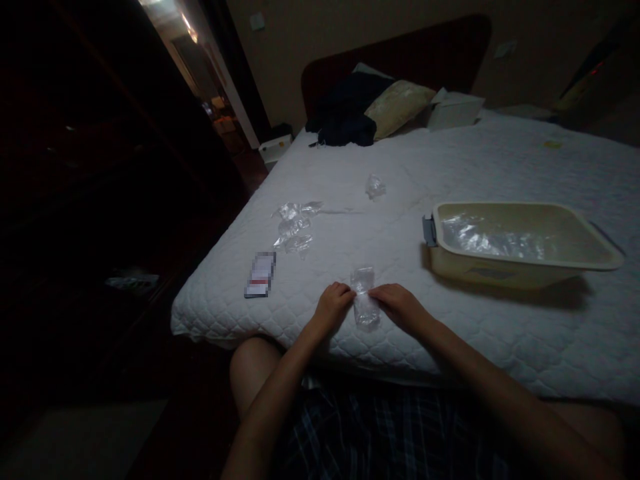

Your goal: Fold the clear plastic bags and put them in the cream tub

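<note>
A small clear plastic bag (365,297) lies on the white quilted bed (380,227) near its front edge. My left hand (334,305) pinches the bag's left side with curled fingers. My right hand (400,307) pinches its right side the same way. Both hands rest on the quilt, close together, with the bag between them.
A beige plastic tub (520,270) holding clear plastic stands to the right. Several crumpled clear bags (295,227) lie to the upper left, another (375,187) farther back. A small flat packet (261,274) lies at the left. Pillows and dark clothing (350,110) sit by the headboard.
</note>
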### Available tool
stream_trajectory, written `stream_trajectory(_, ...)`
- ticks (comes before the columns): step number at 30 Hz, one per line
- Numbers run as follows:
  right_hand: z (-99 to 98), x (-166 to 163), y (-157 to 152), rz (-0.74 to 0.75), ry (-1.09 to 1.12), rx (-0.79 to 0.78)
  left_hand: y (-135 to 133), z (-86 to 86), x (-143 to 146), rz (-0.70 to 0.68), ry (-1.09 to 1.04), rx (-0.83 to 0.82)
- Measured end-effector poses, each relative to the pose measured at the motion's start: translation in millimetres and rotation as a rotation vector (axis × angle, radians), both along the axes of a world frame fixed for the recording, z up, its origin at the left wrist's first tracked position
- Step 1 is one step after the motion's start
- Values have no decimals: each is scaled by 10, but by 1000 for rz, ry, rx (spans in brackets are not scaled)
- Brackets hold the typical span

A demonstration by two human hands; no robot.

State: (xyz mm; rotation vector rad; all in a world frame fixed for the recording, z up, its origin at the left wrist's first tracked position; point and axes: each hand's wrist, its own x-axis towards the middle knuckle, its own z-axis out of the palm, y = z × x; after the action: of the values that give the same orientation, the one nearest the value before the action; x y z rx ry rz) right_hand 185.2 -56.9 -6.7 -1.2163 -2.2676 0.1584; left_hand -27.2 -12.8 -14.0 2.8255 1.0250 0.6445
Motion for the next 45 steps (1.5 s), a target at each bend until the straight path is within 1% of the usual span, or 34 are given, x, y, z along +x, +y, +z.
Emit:
stream_trajectory(3,35,-22,-1,-39,58,-80,3,31,31,26,-53,-94)
stream_trajectory(5,48,-31,-10,-53,86,-106,4,43,51,49,-77,-134)
stream_trajectory(11,20,-24,-33,-45,155,-107,10,37,63,89,-107,-193)
stream_trajectory(21,-5,-34,51,-92,198,-141,-5,76,74,104,-131,-215)
stream_trajectory(28,-2,-36,74,-62,120,-112,-4,51,70,96,-153,-201)
stream_trajectory(33,-10,-47,61,-80,79,-91,-6,49,72,111,-157,-218)
stream_trajectory(36,-24,-49,57,-88,118,-97,-10,52,78,135,-181,-228)
stream_trajectory(39,-26,-53,62,-82,163,-101,-12,47,83,129,-180,-224)
stream_trajectory(45,-1,-72,85,-98,192,-116,-18,29,101,139,-206,-223)
